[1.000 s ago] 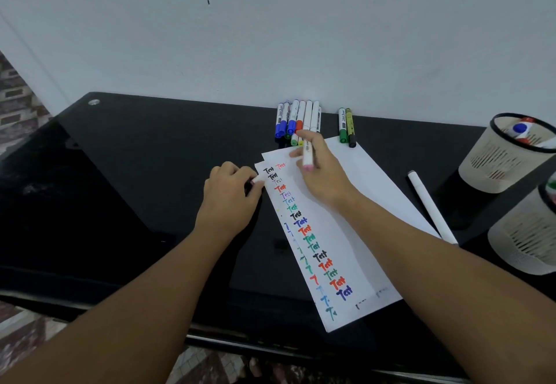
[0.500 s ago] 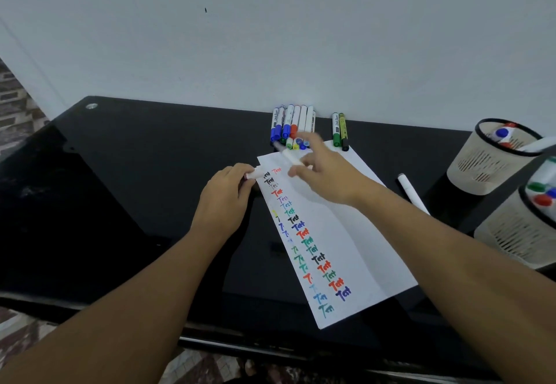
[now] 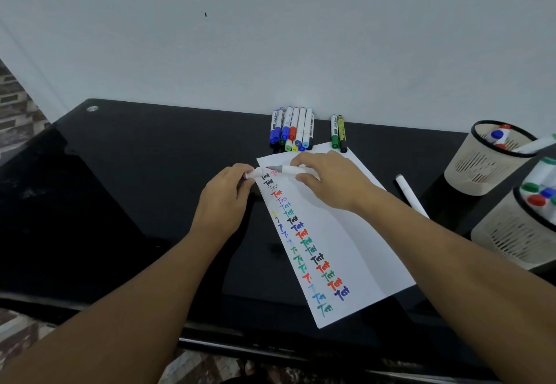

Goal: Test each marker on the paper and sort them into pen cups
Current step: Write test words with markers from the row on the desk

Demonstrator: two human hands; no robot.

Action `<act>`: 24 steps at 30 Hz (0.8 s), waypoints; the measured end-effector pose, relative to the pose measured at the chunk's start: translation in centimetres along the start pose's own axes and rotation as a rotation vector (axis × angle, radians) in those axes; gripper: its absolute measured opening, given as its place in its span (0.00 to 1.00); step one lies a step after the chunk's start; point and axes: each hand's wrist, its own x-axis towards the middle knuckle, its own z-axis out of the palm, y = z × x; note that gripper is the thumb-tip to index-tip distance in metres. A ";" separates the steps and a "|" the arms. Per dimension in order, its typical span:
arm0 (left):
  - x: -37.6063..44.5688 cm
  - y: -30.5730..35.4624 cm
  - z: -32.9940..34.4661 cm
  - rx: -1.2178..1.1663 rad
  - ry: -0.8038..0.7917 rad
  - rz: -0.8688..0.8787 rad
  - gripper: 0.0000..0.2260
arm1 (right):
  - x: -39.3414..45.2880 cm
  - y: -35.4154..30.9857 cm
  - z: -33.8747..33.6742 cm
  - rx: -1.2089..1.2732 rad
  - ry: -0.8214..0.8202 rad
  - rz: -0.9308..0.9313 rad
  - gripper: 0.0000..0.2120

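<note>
On the black counter the test paper lies angled, its left columns filled with coloured "Test" marks. Two mesh pen cups stand at your far right. Your right hand curls its fingers round the white marker, tip pointing left above the paper's top corner; your left hand pinches the cap, just off the tip. Line cap and tip up straight, then push until it seats, before choosing a cup.
</note>
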 end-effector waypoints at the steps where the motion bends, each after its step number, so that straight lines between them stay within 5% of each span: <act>1: 0.0 0.0 0.0 0.003 0.000 0.005 0.09 | 0.0 0.1 0.1 -0.010 -0.006 -0.004 0.12; 14: -0.7 0.6 -0.3 0.043 -0.067 0.212 0.11 | 0.1 -1.5 0.3 -0.103 -0.067 -0.164 0.17; 24: -0.7 1.3 -0.6 -0.061 -0.131 0.025 0.29 | -0.9 -2.1 0.9 0.044 -0.092 -0.156 0.24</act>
